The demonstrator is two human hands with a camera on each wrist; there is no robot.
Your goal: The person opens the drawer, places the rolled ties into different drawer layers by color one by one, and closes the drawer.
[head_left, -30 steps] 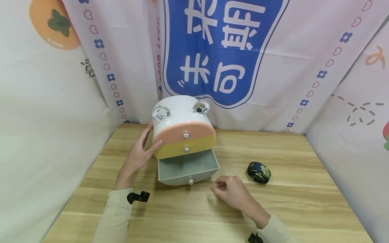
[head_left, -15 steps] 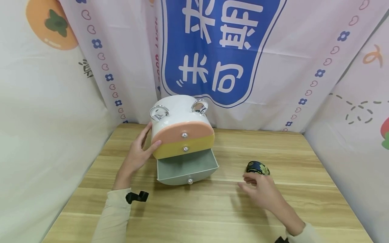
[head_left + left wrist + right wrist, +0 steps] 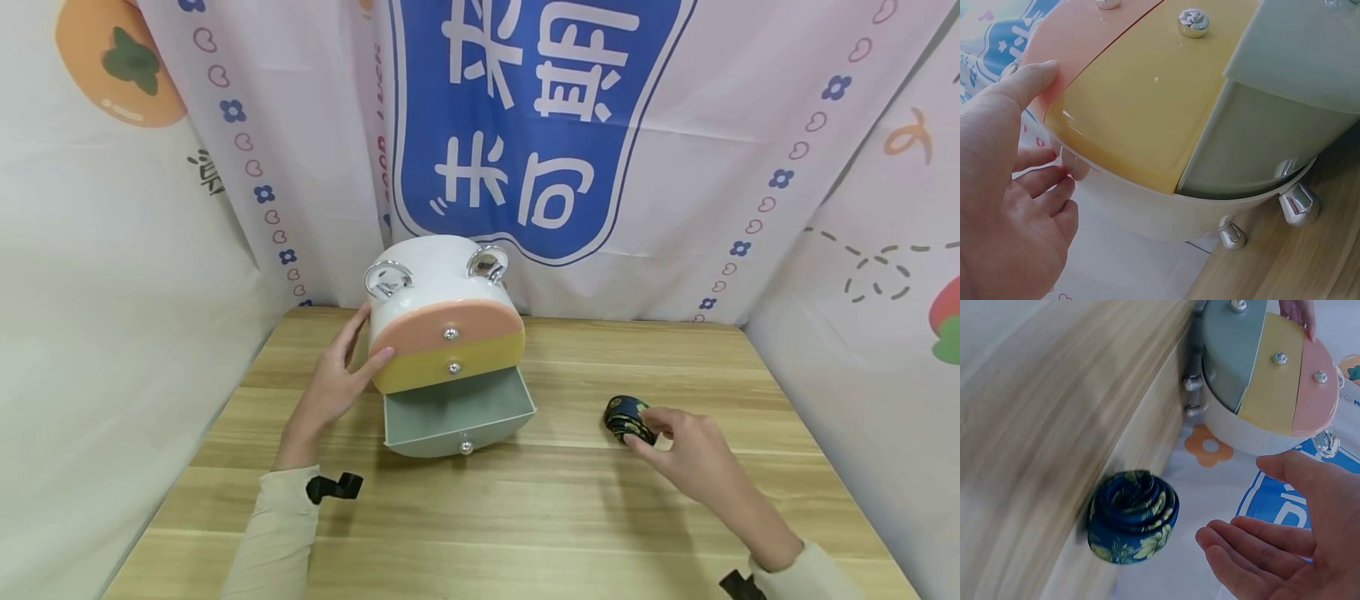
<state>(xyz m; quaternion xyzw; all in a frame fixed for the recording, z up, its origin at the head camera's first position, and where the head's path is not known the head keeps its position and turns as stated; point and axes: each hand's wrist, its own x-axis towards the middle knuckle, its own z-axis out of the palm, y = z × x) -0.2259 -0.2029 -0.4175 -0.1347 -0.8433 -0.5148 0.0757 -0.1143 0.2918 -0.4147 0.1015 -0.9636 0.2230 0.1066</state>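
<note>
A small white storage box (image 3: 433, 254) stands on the table, with two silver ring ears, a pink drawer (image 3: 487, 319), a yellow drawer (image 3: 412, 371) and silver knobs. Its lowest, grey-green drawer (image 3: 495, 429) is pulled out, and nothing shows inside. My left hand (image 3: 330, 387) rests against the box's left side, thumb on the front edge and fingers along the side. To the right lies a rolled-up necktie (image 3: 1135, 519), dark blue with yellow-green flowers. My right hand (image 3: 693, 454) is beside it, thumb and fingers spread apart; in the right wrist view a gap separates them from the roll.
The wooden table (image 3: 480, 533) extends in front of the box and around the necktie. A printed curtain (image 3: 637, 208) hangs behind the table's back edge, and white cloth walls (image 3: 150, 333) stand on both sides. Chrome feet (image 3: 1300, 205) lift the box.
My right hand has moved right, away from the pulled-out drawer, to the necktie, its thumb and fingers parting. The left hand keeps its place on the box.
</note>
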